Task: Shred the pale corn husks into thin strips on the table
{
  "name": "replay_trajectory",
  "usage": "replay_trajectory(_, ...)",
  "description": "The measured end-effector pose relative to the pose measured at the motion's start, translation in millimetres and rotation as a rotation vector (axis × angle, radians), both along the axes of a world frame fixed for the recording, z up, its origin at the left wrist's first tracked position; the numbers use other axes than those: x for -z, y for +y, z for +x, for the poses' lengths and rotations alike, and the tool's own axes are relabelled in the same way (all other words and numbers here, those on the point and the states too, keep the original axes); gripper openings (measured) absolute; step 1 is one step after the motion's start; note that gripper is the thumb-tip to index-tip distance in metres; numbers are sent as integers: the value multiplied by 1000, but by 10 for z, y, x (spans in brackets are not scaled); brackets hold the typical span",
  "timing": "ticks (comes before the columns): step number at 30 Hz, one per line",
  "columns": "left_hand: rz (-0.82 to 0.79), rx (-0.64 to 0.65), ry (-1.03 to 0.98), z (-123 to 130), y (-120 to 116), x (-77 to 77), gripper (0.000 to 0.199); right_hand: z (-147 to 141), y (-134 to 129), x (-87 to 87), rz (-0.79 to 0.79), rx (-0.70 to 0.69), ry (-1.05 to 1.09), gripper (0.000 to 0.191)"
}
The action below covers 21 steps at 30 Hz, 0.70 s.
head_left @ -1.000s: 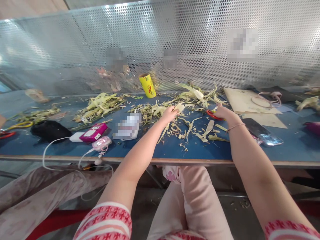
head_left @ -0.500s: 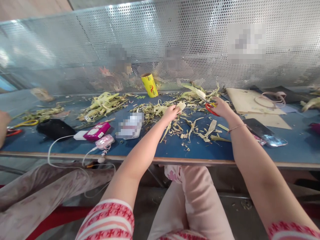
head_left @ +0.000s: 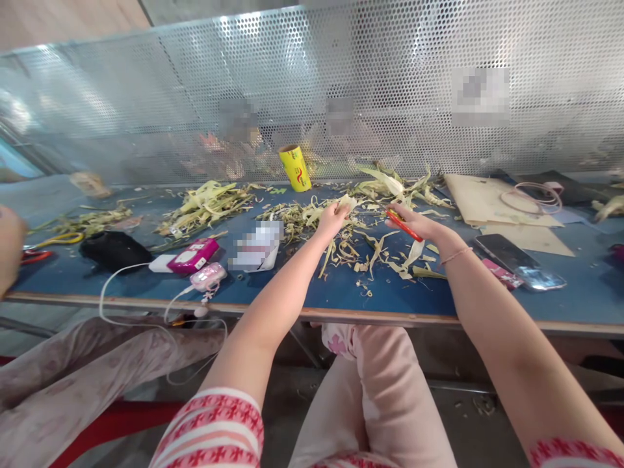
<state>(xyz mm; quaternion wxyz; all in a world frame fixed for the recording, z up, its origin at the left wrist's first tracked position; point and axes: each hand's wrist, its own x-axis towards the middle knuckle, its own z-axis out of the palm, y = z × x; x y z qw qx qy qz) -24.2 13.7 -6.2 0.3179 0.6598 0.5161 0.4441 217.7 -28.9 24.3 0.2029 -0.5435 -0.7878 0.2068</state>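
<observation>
Along the far edge of the table (head_left: 341, 298), at 12 o'clock from the seat, runs a metal screen (head_left: 380, 71) full of small round holes; dim shapes show through it. The table top is blue, with a pale brown front edge, and is littered with husk scraps (head_left: 370, 250) at 12 o'clock, between and in front of the hands.

The left hand (head_left: 333, 221), at 12, pinches a pale husk (head_left: 348, 203) between thumb and fingers. The right hand (head_left: 418, 224), toward 1, grips scissors (head_left: 405, 226) with red handles; the blades are too indistinct to judge.

A yellow tube (head_left: 295, 169) leans near the screen, between 11 and 12. A heap of husks (head_left: 207, 203) lies at 11. Between 10 and 11 are a purple box (head_left: 195, 255) and a small pink case (head_left: 208, 277), with a black pouch (head_left: 114, 251) at 10. Card sheets (head_left: 480, 198) lie at 1, bearing a looped pink cable (head_left: 531, 197); a dark phone (head_left: 511, 257) rests between 1 and 2. At 10, by the picture's left edge, shows part of another person's hand or arm (head_left: 10, 253). Below the table, grey floor is visible.
</observation>
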Motion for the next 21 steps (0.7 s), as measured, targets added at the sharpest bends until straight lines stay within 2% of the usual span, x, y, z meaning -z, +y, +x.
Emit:
replay_trajectory(5,-8,-45,-16,16,-1,9,29,-143,-80,-32,2,-51,-67,67)
replay_trajectory(14,30,-39,4,38,-84,-57,23,-221,-121,-48,-28,-57,-135,64)
replay_trajectory(21,74,10,33,66,-130,-88,17,-244,-98,-23,-24,-50,-96,59)
